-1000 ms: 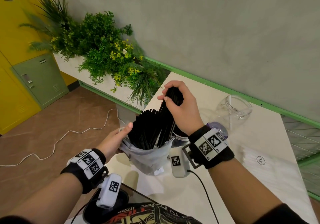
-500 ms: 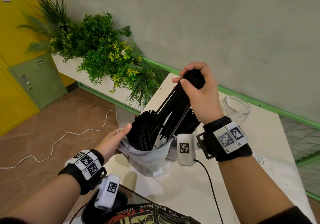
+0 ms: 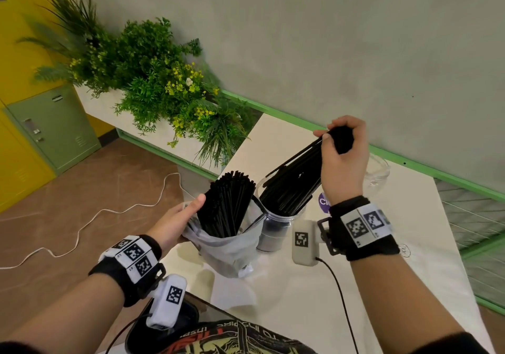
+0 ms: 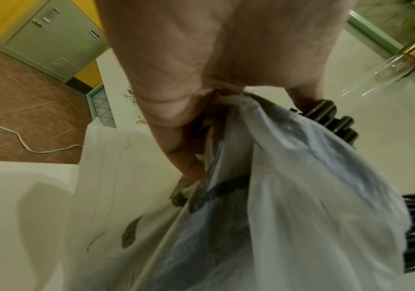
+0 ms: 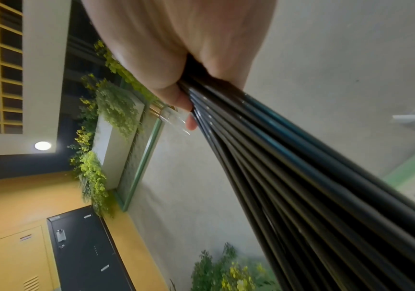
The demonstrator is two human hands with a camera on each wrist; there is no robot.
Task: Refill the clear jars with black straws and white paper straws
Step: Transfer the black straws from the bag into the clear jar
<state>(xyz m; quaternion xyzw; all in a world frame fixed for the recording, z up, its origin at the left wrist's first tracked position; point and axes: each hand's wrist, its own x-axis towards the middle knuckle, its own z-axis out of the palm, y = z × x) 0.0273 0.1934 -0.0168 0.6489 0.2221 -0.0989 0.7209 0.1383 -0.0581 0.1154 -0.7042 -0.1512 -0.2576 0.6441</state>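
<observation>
My right hand (image 3: 341, 148) grips the top of a bundle of black straws (image 3: 295, 181), which slants down with its lower ends inside a clear jar (image 3: 276, 228) on the white table (image 3: 300, 293). In the right wrist view the bundle of black straws (image 5: 313, 187) fans out below my right hand (image 5: 176, 59). My left hand (image 3: 177, 219) pinches the rim of a translucent plastic bag (image 3: 226, 247) that stands upright, full of more black straws (image 3: 226, 203). The left wrist view shows my left hand (image 4: 189, 98) bunching the plastic bag (image 4: 276, 196). A second clear jar (image 3: 378, 170), empty, sits behind my right hand.
A white packet (image 3: 426, 271) lies on the table at the right. A planter of green plants (image 3: 153, 80) borders the table's far left corner. A green rail (image 3: 410, 162) runs along the wall. Brown floor with a white cable (image 3: 82, 230) lies left of the table edge.
My right hand has drawn a bundle of black straws up out of the bag and carried it right, so its lower ends now sit in the clear jar. My left hand stays on the bag.
</observation>
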